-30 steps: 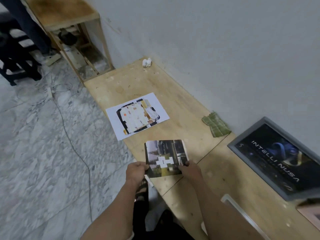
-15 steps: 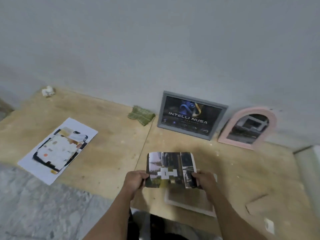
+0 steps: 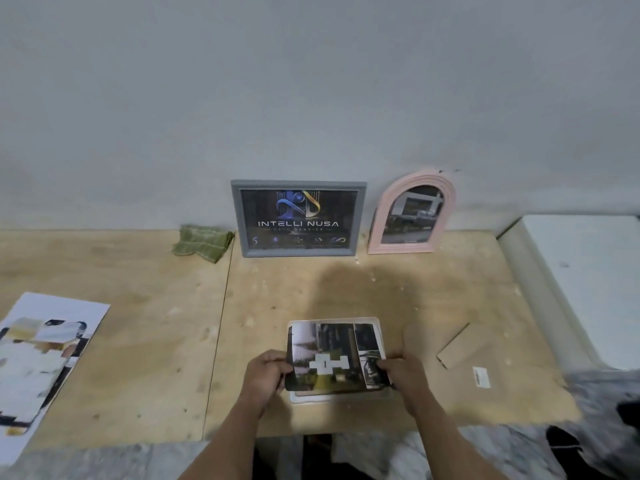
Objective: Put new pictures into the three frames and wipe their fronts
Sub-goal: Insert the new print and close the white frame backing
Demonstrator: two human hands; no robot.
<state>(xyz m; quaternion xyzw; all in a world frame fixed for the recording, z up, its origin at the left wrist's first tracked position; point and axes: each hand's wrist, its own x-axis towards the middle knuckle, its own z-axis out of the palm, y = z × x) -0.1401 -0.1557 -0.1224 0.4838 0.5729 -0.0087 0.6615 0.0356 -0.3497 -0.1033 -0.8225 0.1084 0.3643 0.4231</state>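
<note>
Both hands hold a dark printed picture [image 3: 334,355] flat over a white frame [image 3: 313,398] lying on the wooden table [image 3: 145,341]. My left hand [image 3: 265,374] pinches its left edge and my right hand [image 3: 403,375] its right edge. Only the frame's lower rim and top edge show under the picture. A grey frame [image 3: 298,218] with an "INTELLI NUSA" picture and a pink arched frame [image 3: 412,213] lean upright against the wall at the back. A green cloth [image 3: 202,242] lies crumpled left of the grey frame.
A printed paper sheet [image 3: 45,355] lies at the table's left edge. A brown backing board [image 3: 460,346] and a small white label [image 3: 481,376] lie right of my hands. A white appliance [image 3: 581,285] borders the table on the right.
The view swung right from the paper sheet to the frames. My hands carried the picture rightward and lowered it over the white frame.
</note>
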